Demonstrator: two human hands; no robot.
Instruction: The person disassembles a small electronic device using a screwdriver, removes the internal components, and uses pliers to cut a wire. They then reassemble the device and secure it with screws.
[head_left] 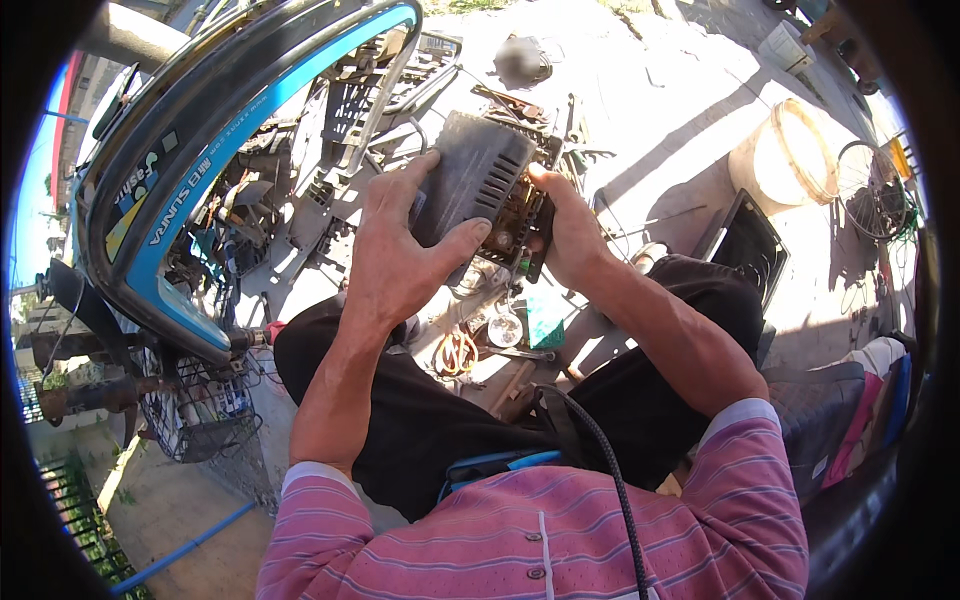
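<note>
I hold a dusty grey electronic box [478,168] with slotted vents in front of me, above my knees. My left hand [400,250] grips its near left side, thumb across the lower edge. My right hand [568,232] holds the right side, where a circuit board [515,222] with brown parts shows through the box's open edge. Both forearms come up from the lower edge, out of pink striped sleeves.
A blue and black vehicle body panel [200,150] curves across the left, with a wire basket [195,410] below it. Scrap parts and wires [470,345] lie on the ground between my knees. A pale bucket [790,155], a black tray [750,240] and a wheel [872,190] stand right.
</note>
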